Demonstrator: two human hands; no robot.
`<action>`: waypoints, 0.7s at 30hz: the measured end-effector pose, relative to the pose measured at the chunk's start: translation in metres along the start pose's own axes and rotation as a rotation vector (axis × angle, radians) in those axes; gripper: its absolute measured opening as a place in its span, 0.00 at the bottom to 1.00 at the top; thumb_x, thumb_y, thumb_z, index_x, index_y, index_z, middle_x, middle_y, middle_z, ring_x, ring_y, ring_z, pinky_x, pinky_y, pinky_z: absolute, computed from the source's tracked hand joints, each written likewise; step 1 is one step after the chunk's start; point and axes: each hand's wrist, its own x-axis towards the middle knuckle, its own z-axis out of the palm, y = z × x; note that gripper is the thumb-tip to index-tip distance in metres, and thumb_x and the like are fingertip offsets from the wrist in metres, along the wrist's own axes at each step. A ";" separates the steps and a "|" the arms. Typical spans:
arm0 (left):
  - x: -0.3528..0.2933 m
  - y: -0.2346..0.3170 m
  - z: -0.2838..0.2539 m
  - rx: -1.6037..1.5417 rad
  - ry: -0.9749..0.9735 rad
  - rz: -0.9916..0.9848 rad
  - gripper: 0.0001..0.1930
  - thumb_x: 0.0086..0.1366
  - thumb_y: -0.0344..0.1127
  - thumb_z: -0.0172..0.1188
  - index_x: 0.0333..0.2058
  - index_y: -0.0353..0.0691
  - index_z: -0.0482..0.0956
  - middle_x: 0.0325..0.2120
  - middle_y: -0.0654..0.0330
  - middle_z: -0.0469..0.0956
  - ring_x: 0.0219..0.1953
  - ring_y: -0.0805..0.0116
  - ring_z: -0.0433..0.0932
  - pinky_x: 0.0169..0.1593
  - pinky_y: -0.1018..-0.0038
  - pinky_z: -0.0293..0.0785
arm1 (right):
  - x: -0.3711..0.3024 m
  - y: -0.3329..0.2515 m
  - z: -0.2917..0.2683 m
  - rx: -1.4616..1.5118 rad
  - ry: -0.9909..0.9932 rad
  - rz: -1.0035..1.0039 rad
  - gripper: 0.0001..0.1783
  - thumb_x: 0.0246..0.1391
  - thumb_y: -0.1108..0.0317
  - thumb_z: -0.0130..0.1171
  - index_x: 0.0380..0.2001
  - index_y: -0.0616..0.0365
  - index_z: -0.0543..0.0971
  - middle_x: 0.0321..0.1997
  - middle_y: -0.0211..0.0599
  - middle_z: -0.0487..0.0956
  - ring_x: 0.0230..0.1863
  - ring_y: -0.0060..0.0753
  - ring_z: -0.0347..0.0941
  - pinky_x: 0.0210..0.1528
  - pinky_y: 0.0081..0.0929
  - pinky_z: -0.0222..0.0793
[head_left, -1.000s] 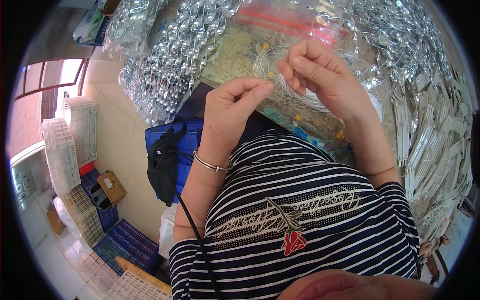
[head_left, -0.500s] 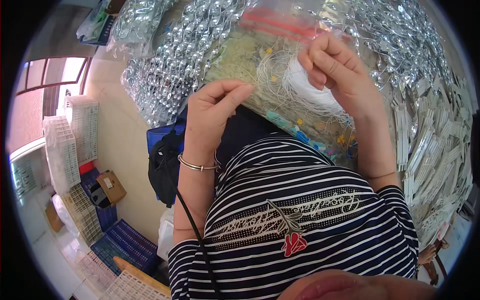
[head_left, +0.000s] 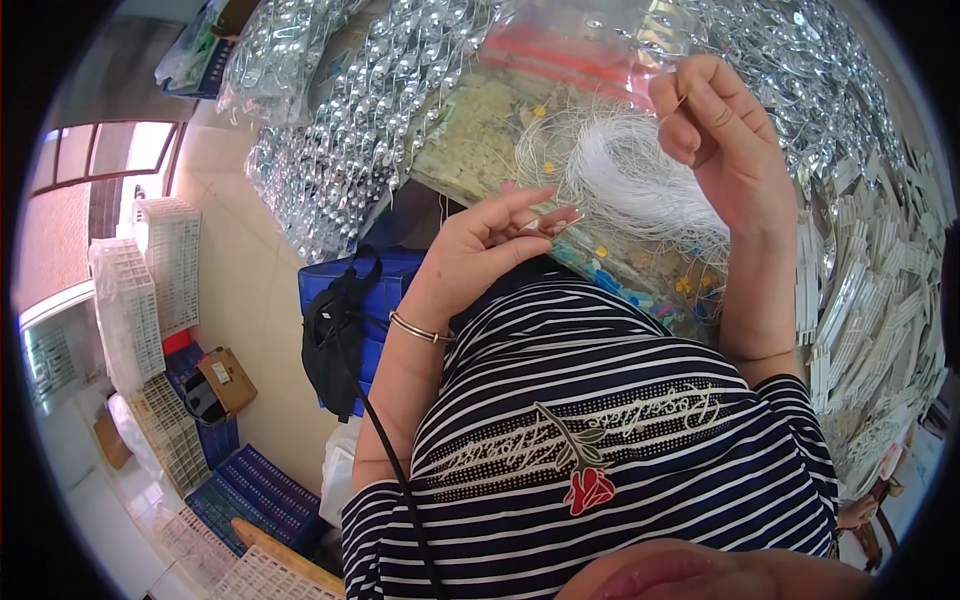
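Observation:
My right hand [head_left: 728,140] is raised over the far side of the table, thumb and fingertips pinched on a thin strand [head_left: 682,101], too fine to tell whether thread or needle. Under and left of it lies a loose skein of white thread [head_left: 632,165], its stray ends spread over the tabletop. My left hand [head_left: 490,245], with a bangle at the wrist, hovers at the table's near edge, close to my shirt. Its fingers are stretched and apart, and I see nothing clearly held in them.
Strings of shiny silver beads [head_left: 350,140] hang over the table's left side; more silver strands [head_left: 800,70] lie far right. Bundles of white strips [head_left: 865,300] fill the right. Small coloured pieces [head_left: 620,285] lie near the edge. Blue crates [head_left: 250,490] and white crates [head_left: 165,265] stand left.
My left hand has opened from a pinch and moved right and nearer to me. My right hand has shifted a little right, still pinched, uncovering more of the thread skein.

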 end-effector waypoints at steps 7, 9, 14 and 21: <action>-0.014 -0.023 -0.020 0.287 0.007 -0.120 0.17 0.59 0.27 0.58 0.48 0.33 0.74 0.30 0.64 0.77 0.32 0.79 0.74 0.40 0.83 0.69 | 0.002 -0.007 -0.017 0.134 -0.007 -0.033 0.07 0.63 0.66 0.43 0.37 0.57 0.67 0.26 0.25 0.64 0.23 0.15 0.56 0.25 0.13 0.53; -0.020 -0.025 -0.026 0.353 0.010 -0.139 0.16 0.59 0.29 0.58 0.46 0.33 0.75 0.28 0.65 0.77 0.29 0.80 0.73 0.37 0.84 0.69 | 0.004 -0.010 -0.023 0.118 0.061 -0.050 0.07 0.63 0.66 0.43 0.37 0.58 0.67 0.26 0.24 0.63 0.24 0.15 0.56 0.26 0.13 0.53; -0.027 -0.014 -0.039 0.320 0.303 -0.085 0.10 0.58 0.30 0.60 0.39 0.33 0.79 0.25 0.64 0.77 0.27 0.82 0.73 0.28 0.85 0.67 | 0.015 -0.009 -0.036 0.041 0.178 -0.086 0.07 0.63 0.67 0.43 0.37 0.59 0.68 0.28 0.26 0.65 0.27 0.18 0.58 0.30 0.16 0.58; 0.009 0.011 -0.077 0.868 0.674 0.401 0.13 0.61 0.26 0.52 0.45 0.32 0.74 0.34 0.55 0.75 0.35 0.65 0.73 0.41 0.75 0.68 | 0.044 -0.010 -0.048 -0.420 0.331 0.025 0.14 0.61 0.62 0.47 0.47 0.55 0.72 0.41 0.29 0.75 0.41 0.21 0.71 0.43 0.20 0.65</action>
